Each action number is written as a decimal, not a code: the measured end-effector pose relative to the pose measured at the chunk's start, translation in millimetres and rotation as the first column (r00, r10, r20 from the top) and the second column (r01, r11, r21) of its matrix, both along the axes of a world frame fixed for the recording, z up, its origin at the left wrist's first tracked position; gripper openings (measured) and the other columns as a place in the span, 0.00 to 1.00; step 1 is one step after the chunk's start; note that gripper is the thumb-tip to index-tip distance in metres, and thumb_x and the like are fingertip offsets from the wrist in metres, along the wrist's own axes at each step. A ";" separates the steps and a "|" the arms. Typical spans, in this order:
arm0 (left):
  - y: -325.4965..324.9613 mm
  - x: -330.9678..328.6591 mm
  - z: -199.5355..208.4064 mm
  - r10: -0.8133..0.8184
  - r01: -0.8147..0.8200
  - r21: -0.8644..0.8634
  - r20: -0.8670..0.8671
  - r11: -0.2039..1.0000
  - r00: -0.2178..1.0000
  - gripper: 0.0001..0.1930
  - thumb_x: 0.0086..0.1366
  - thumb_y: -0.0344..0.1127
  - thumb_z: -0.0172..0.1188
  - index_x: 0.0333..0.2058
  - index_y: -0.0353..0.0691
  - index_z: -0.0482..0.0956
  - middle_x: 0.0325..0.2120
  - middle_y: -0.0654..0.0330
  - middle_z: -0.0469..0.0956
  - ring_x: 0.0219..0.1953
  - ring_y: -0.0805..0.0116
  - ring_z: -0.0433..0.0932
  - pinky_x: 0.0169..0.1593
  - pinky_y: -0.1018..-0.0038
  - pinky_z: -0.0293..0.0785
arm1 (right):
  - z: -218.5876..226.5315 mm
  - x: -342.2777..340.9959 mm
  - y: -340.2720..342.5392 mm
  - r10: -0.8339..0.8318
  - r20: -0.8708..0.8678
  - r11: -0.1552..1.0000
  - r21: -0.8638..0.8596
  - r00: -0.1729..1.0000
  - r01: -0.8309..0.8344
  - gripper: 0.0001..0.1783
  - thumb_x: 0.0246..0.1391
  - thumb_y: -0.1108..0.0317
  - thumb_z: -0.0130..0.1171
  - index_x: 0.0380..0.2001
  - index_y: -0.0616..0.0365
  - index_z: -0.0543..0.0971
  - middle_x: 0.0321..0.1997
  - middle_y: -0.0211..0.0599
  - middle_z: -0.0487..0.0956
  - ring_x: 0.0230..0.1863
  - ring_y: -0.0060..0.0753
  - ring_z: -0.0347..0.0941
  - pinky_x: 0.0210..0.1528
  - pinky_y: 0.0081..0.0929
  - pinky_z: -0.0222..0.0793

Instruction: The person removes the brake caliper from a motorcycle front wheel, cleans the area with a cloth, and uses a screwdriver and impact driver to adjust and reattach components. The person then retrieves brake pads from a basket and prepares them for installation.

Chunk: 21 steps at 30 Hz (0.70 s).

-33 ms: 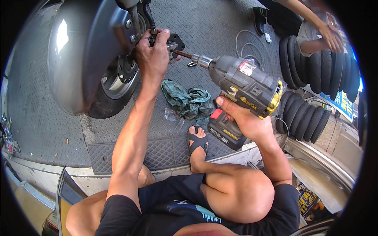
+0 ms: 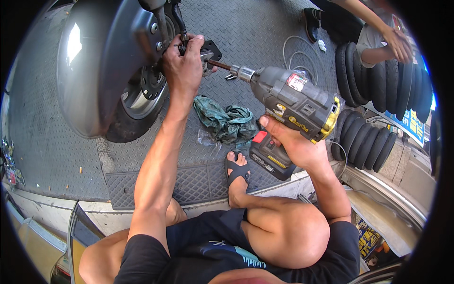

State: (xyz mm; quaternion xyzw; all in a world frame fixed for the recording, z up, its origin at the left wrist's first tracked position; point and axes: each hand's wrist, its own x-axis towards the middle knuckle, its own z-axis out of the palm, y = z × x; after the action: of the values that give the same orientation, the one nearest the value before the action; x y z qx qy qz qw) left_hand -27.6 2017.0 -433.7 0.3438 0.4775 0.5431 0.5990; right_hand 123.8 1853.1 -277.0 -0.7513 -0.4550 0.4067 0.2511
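Grey floor (image 2: 265,28), crumpled teal rag (image 2: 227,122), mat (image 2: 201,182)

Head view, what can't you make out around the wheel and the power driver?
In the head view:
- Power driver's trigger: covered by the right hand.
- Bit's tip: too small to tell against the metal part.
- Part of the metal part: hidden by the left hand.
- Wheel's upper part: behind the grey fender.
- Co-worker's head: cut off by the upper edge.

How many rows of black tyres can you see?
2: an upper row at the right, by the other person's hand, and a lower row just below. More may be hidden.
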 end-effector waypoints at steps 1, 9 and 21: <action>-0.2 0.0 0.3 -0.002 0.002 0.000 0.013 1.000 1.000 0.13 0.68 0.39 0.63 0.34 0.32 0.82 0.21 0.61 0.78 0.17 0.72 0.74 0.25 0.69 0.79 | -0.5 -0.5 -0.2 -0.005 -0.002 1.000 -0.001 1.000 0.005 0.10 0.64 0.64 0.71 0.38 0.59 0.84 0.24 0.23 0.79 0.24 0.14 0.69 0.27 0.22 0.68; 1.5 -0.1 -9.4 0.083 -0.053 0.135 -0.226 0.989 0.971 0.14 0.67 0.41 0.64 0.34 0.32 0.82 0.19 0.59 0.78 0.19 0.70 0.75 0.27 0.68 0.75 | 3.5 -0.2 6.5 -0.155 -0.152 0.976 -0.179 0.976 0.127 0.10 0.65 0.65 0.70 0.41 0.60 0.84 0.26 0.24 0.79 0.24 0.15 0.70 0.27 0.21 0.68; -0.1 1.2 -3.4 0.042 -0.035 0.067 -0.110 0.997 0.993 0.12 0.67 0.39 0.65 0.34 0.33 0.82 0.17 0.64 0.75 0.18 0.75 0.73 0.23 0.70 0.78 | -7.5 3.9 -2.9 -0.104 -0.130 0.986 -0.143 0.986 0.085 0.10 0.65 0.63 0.70 0.37 0.58 0.82 0.24 0.24 0.77 0.24 0.15 0.70 0.27 0.21 0.68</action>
State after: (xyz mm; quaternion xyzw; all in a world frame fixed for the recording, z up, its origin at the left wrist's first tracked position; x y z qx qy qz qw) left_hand -26.4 2016.9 -437.1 0.3834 0.4989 0.5499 0.5494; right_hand 127.8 1850.2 -284.5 -0.7579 -0.3717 0.4750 0.2486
